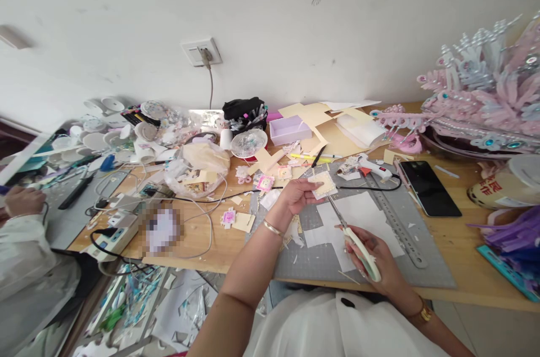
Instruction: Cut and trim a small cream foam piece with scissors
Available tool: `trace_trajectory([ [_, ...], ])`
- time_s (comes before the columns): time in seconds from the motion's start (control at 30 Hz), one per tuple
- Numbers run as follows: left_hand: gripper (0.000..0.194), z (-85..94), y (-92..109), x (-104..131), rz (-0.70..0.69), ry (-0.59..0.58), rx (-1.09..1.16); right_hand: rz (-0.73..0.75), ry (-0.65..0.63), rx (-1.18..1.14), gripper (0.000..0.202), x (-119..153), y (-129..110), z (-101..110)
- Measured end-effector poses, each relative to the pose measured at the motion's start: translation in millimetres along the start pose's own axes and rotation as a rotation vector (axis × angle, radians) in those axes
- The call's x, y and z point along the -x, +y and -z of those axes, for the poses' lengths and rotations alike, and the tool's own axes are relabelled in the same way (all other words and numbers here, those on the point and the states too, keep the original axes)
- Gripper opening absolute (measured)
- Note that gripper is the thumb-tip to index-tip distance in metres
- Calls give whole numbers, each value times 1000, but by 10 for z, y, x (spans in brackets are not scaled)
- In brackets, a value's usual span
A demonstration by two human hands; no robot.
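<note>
A small cream paper square with a white scalloped edge (323,184) is pinched between the thumb and fingers of my left hand (298,195). My right hand (371,253) is wrapped round the handles of white-handled scissors (360,253). The scissor blades point up and left, their tips at the lower edge of the square; whether they touch it I cannot tell. Below both hands lie white paper sheets (371,208) on a grey cutting mat (295,261). Small decorated pink-edged squares (265,182) sit left of my left hand.
A white glue gun (375,167) and a metal ruler (399,230) lie on the mat. Right of them are a phone (430,188) and a drink cup (506,185). A power strip (116,233) with cables stands left. Another person's hand (25,201) is at far left.
</note>
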State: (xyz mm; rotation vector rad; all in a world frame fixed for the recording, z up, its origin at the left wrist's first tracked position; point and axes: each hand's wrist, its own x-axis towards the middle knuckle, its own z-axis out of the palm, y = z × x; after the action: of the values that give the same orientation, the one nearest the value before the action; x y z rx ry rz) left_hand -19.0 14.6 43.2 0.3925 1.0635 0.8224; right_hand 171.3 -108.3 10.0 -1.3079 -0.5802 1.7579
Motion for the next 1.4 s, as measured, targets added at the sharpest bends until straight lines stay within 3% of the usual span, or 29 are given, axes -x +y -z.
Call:
trace_trajectory([
  [0.3,14,6,-17,-17,-4,11,32,-18,42,-2,60,-10,21,8],
  [0.67,14,12,-24,-27,-8,-1,25,-3,4,-12,59,-3,6,17],
  [1.07,10,62,68,-15,2,9,71,66,-129,42,64,21,-10,28],
  [1.4,13,30,4,-30,12,-10,40,34,-60,-11,55,13,-18,-15],
])
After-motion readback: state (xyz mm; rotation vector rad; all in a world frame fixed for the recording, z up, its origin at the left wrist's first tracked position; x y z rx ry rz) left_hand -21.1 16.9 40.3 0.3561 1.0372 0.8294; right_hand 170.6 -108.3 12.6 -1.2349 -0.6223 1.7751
